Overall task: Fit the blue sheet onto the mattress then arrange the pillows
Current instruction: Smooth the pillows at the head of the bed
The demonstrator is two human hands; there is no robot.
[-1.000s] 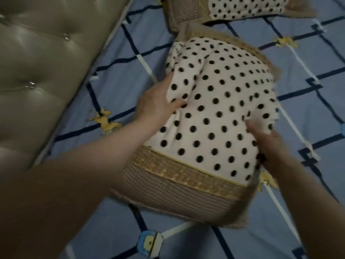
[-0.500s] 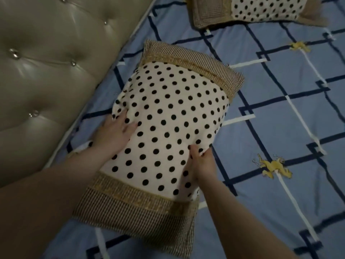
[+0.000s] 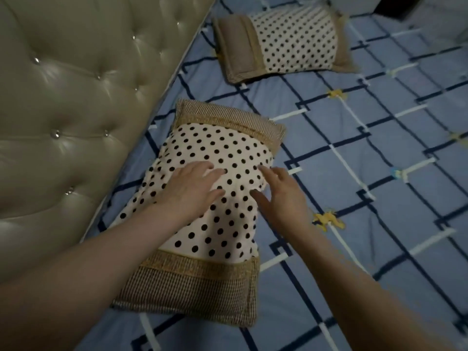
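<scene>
The blue sheet [image 3: 379, 173], crossed by dark and white lines, covers the mattress. A polka-dot pillow [image 3: 217, 224] with brown woven ends lies flat on it beside the headboard. My left hand [image 3: 192, 188] rests flat on the pillow's middle with its fingers spread. My right hand [image 3: 281, 196] is at the pillow's right edge with straight fingers, its fingertips touching the dotted cover. A second polka-dot pillow [image 3: 291, 41] lies further along the headboard at the top of the view.
A tufted beige headboard [image 3: 76, 97] runs along the left side. The sheet stretches to the right of both pillows. A pale wall or furniture edge [image 3: 430, 6] shows at the top right corner.
The near pillow has been set down flat by the headboard. My right hand has let go of its edge and opened, and my left hand has slid onto the pillow's middle.
</scene>
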